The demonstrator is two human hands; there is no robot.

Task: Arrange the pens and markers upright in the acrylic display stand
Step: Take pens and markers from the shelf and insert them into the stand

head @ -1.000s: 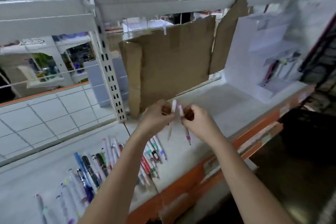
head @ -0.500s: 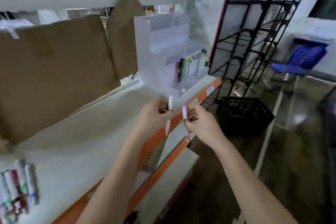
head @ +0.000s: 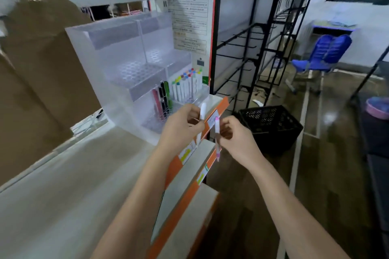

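Left hand (head: 182,122) curled round a white pen (head: 202,112), right hand (head: 235,140) pinching a pink-tipped pen (head: 216,132) — both held upright, just near of the clear display stand (head: 101,52) on the shelf (head: 63,185). Best done one at a time: line up over a free hole in the bottom tier, left of the pens already standing (head: 185,86), lower straight down — release only once seated.

clear frosted acrylic display stand (head: 117,65), matt brown cardboard (head: 37,73), glossy dark floor (head: 328,170), black plastic crate (head: 271,126)
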